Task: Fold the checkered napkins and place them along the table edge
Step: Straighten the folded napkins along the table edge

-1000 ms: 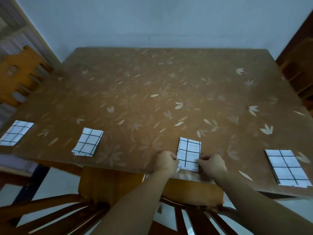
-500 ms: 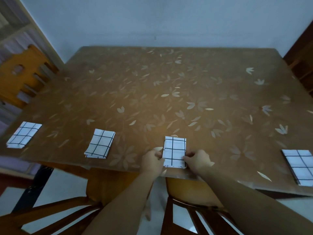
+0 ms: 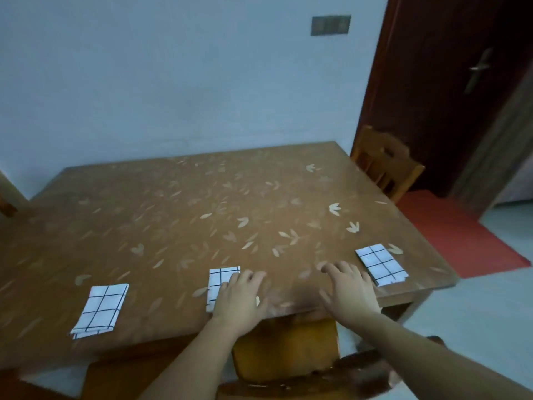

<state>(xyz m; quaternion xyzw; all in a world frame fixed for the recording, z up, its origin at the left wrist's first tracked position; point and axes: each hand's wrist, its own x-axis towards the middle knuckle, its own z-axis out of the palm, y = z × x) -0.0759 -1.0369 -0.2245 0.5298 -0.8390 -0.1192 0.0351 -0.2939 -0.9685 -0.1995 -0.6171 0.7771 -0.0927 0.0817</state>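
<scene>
Three folded white napkins with black grid lines lie along the near edge of the brown leaf-patterned table [image 3: 202, 215]. The left napkin [image 3: 101, 310] lies alone. My left hand [image 3: 240, 297] has its fingers spread flat and covers the right part of the middle napkin [image 3: 219, 280]. My right hand [image 3: 349, 287] lies flat with spread fingers on bare tabletop, just left of the right napkin [image 3: 380, 264], not holding anything.
A wooden chair [image 3: 285, 350] stands under the near table edge in front of me. Another wooden chair [image 3: 386, 166] stands at the table's right side. A dark door [image 3: 450, 90] and a red mat [image 3: 461, 235] are to the right.
Both hands have let go of the middle napkin and opened flat. My right hand moved rightward onto the bare table. The view swung up and to the right.
</scene>
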